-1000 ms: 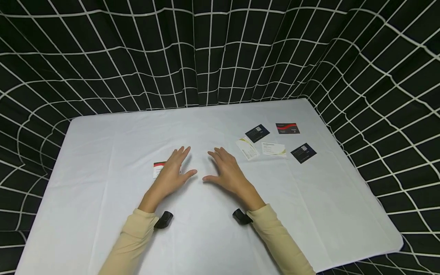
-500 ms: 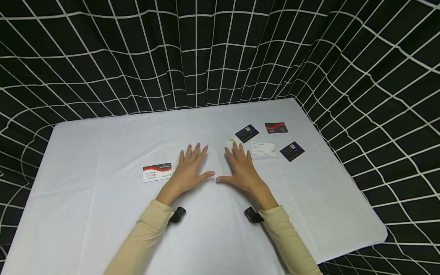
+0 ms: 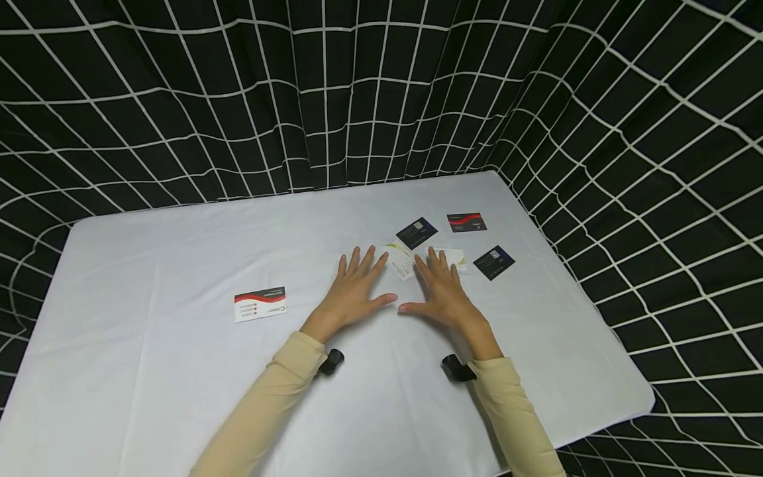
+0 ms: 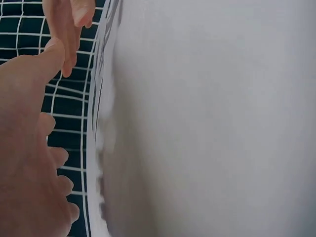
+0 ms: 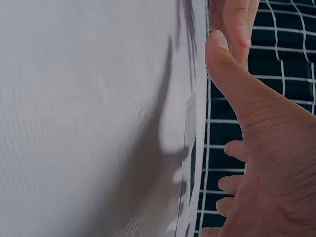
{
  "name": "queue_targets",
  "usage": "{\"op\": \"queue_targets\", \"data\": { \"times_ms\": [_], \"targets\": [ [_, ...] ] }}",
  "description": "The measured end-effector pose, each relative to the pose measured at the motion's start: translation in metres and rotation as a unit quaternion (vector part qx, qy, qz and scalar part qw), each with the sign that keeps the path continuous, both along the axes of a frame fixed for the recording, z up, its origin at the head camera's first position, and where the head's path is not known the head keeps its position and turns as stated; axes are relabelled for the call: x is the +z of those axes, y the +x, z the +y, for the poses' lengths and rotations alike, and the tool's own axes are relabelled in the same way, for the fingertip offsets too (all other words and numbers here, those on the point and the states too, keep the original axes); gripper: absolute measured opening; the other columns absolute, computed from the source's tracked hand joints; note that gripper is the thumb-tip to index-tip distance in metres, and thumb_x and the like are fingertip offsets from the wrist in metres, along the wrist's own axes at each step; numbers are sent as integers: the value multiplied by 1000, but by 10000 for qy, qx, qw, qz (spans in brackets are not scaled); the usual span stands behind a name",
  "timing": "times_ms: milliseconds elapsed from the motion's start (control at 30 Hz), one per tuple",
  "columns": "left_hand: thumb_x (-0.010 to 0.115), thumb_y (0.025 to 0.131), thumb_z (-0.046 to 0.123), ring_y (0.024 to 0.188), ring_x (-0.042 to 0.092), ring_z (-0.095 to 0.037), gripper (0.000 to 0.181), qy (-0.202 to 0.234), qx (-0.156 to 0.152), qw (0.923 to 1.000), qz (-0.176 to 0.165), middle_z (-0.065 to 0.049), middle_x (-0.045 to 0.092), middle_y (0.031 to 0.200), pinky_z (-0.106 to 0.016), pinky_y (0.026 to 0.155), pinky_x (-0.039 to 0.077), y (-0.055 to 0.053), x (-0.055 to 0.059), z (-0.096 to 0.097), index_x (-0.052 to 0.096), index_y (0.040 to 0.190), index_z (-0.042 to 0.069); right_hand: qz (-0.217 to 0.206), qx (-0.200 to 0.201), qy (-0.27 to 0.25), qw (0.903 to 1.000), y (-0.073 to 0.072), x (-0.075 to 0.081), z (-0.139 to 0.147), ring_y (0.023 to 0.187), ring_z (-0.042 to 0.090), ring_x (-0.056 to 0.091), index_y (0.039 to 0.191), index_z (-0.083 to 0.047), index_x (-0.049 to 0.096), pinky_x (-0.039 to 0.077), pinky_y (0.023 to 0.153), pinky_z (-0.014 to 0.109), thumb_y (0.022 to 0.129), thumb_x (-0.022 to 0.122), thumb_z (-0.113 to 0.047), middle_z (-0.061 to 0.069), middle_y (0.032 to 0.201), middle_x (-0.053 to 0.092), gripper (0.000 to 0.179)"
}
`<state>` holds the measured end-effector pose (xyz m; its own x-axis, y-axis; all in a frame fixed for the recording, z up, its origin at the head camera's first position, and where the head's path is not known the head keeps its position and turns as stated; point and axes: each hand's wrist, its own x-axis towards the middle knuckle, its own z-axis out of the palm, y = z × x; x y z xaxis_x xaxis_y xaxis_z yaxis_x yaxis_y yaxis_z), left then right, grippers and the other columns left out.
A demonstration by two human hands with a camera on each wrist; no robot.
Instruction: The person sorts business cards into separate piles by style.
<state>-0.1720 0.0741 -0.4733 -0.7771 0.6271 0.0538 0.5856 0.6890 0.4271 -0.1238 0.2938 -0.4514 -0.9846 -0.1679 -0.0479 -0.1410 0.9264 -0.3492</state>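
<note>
Dark, white-gridded netting stands round the back and sides of our white table. Just ahead of the gap between our hands lies the slanted card, its long axis running from far left to near right. Our left hand brings its forefinger right to the card's left edge, and our right hand has its forefinger just off the other side, so neither is plainly nearer. We judge that slant to matter most for a grip. Our right fingers also cover part of the pale card, which lies with its long axis across the table. Both hands are spread wide, thumb tips near each other, holding nothing; whether any fingertip touches a card, we cannot tell. Farther out, one QR card sits behind the slanted one, another QR card right of the pale one, and a red-striped dark card beyond. Well apart, on our left, lies the red-and-white card.
</note>
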Motion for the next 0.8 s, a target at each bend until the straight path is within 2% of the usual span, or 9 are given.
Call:
{"op": "queue_targets", "data": {
  "times_ms": [100,267,467,600,800],
  "targets": [
    [43,94,67,148,1,-43,86,-111,-92,9999,-35,-14,5,163,-56,118,-1,-3,0,12,13,158,19,-57,-83,-127,9999,-1,2,7,146,47,0,155,-5,24,5,114,66,72,80,-58,26,160,7,113],
    [47,94,65,147,3,-43,85,23,-218,9998,-12,-18,10,162,-56,118,1,-8,3,33,14,158,19,-128,-348,-215,9991,-5,4,25,146,46,-1,154,-2,23,5,115,64,75,78,-57,25,161,5,111],
    [49,95,61,147,6,-45,84,145,-273,9995,48,-21,13,161,-55,119,3,-15,2,50,14,158,19,-80,-406,-328,9986,-16,3,39,145,49,1,153,1,23,8,114,66,76,80,-51,29,159,7,109],
    [49,95,60,146,7,-46,83,154,-387,9991,53,-22,15,160,-55,119,4,-20,4,65,15,158,19,-79,-474,-229,9986,-21,1,51,145,50,2,154,1,22,10,112,68,77,80,-49,30,159,8,108],
    [48,95,61,146,8,-46,83,-56,-458,9989,123,-22,15,160,-55,119,4,-31,8,87,14,158,20,-145,-601,-196,9979,-27,2,69,144,51,1,154,2,20,9,112,69,79,79,-48,31,158,9,107]
  ]
}}
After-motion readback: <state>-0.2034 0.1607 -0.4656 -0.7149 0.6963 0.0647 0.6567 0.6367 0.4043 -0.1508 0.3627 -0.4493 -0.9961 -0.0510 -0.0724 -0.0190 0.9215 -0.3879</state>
